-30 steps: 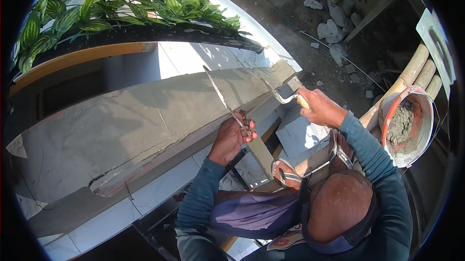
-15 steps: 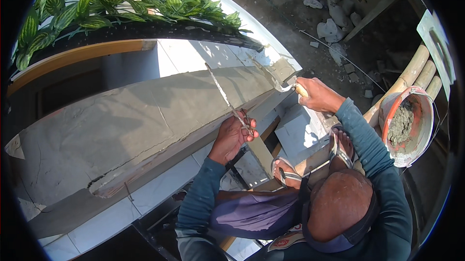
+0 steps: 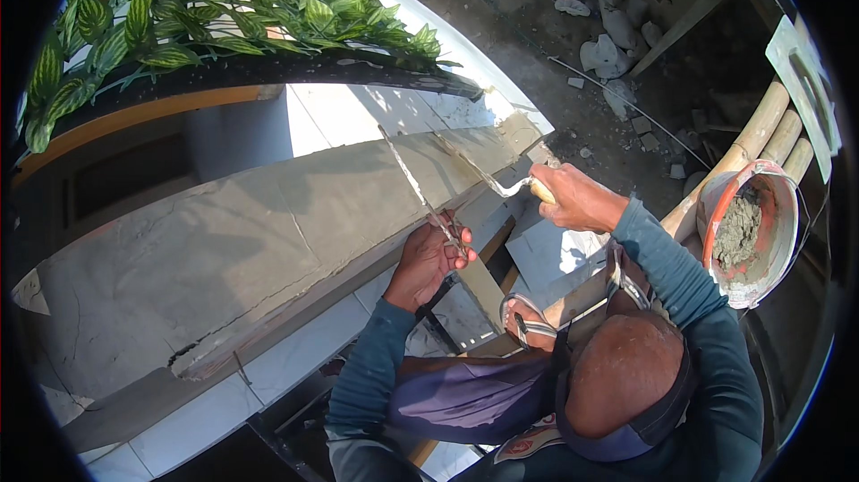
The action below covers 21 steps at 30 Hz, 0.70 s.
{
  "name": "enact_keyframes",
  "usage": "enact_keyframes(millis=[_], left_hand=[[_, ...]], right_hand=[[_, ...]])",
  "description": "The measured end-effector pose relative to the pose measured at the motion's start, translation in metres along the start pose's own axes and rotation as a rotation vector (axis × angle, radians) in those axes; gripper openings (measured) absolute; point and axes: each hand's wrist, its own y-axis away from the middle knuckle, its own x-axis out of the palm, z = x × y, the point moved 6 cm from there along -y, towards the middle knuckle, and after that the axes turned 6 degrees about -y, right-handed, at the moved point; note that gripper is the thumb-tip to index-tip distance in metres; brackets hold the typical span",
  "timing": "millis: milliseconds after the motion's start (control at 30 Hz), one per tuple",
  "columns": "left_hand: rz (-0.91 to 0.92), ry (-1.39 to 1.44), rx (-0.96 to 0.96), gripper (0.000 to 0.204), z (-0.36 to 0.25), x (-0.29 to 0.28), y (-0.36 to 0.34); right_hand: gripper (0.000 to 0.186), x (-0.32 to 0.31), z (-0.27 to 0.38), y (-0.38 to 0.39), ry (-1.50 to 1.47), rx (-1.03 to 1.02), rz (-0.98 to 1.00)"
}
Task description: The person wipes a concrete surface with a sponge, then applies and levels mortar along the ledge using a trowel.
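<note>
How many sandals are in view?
2: left sandal, to the lower right of the left hand; right sandal, just beyond the bare knee, partly hidden.

The person's left hand (image 3: 429, 260) holds a thin, mortar-stained metal tool (image 3: 412, 179) at the grey cement ledge (image 3: 215, 245). The right hand (image 3: 580, 196) grips a metal trowel with pale wooden handle (image 3: 540, 190). Rightward, a round white-and-orange bucket (image 3: 786, 215) contains grey mortar (image 3: 739, 230).

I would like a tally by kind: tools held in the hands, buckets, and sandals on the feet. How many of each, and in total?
Held tools: 2 (trowel in right hand, thin tool in left hand)
Bucket: 1
Sandals: 2
Total: 5
</note>
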Motion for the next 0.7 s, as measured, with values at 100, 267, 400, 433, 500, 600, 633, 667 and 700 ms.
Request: enact_keyframes(millis=[100, 267, 400, 433, 500, 600, 633, 667, 700], left_hand=[[0.029, 0.017, 0.011, 0.047, -0.001, 0.007, -0.005], [0.034, 0.021, 0.003, 0.051, -0.002, 0.009, -0.006], [0.044, 0.020, -0.012, 0.055, 0.000, 0.007, -0.002], [0.054, 0.021, -0.014, 0.056, -0.002, 0.007, -0.004], [0.042, 0.021, -0.030, 0.056, 0.000, -0.001, 0.001], [0.046, 0.023, -0.041, 0.056, -0.003, 0.001, 0.002], [0.050, 0.029, -0.040, 0.056, -0.003, 0.003, 0.002], [0.068, 0.022, -0.041, 0.056, -0.003, 0.011, -0.001], [0.074, 0.018, -0.045, 0.055, -0.002, 0.014, -0.003]], right_hand=[[0.029, -0.007, -0.070, -0.001, 0.010, 0.103, -0.103], [0.027, 0.026, -0.140, -0.038, 0.162, 0.155, -0.032], [0.025, 0.020, -0.055, -0.018, 0.089, 0.040, -0.022], [0.024, 0.011, -0.024, -0.001, 0.062, 0.065, 0.005], [0.027, 0.005, 0.016, 0.024, -0.027, 0.013, 0.084], [0.029, -0.007, 0.011, 0.033, -0.151, 0.036, 0.075], [0.029, 0.000, -0.013, 0.032, -0.149, 0.038, 0.073], [0.029, 0.002, -0.057, 0.026, -0.016, 0.037, -0.090], [0.030, 0.003, -0.084, 0.015, 0.113, 0.028, -0.246]])
